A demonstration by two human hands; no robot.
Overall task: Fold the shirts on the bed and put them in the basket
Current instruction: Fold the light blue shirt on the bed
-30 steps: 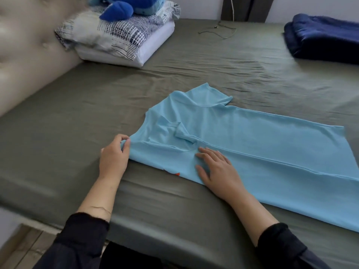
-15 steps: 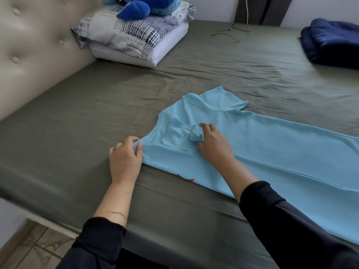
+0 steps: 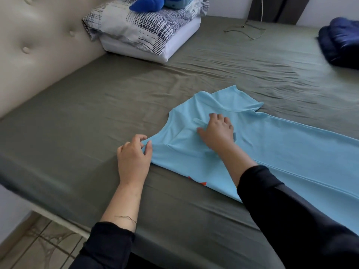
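Your left hand pinches the near corner of the light blue shirt between thumb and fingers, at the shoulder end. Your right hand lies on the chest part of the shirt with the fingers bent, and they seem to press on a small fold of cloth near the collar; I cannot tell if they really grasp it. The shirt lies lengthwise on the grey-green sheet of the bed, near the front edge, already folded narrow. A small orange print shows at its lower edge, but no letters can be read. At the head of the bed, two stacked pillows carry a blue plush toy. A dark blue blanket lies at the far right. No basket is in view.
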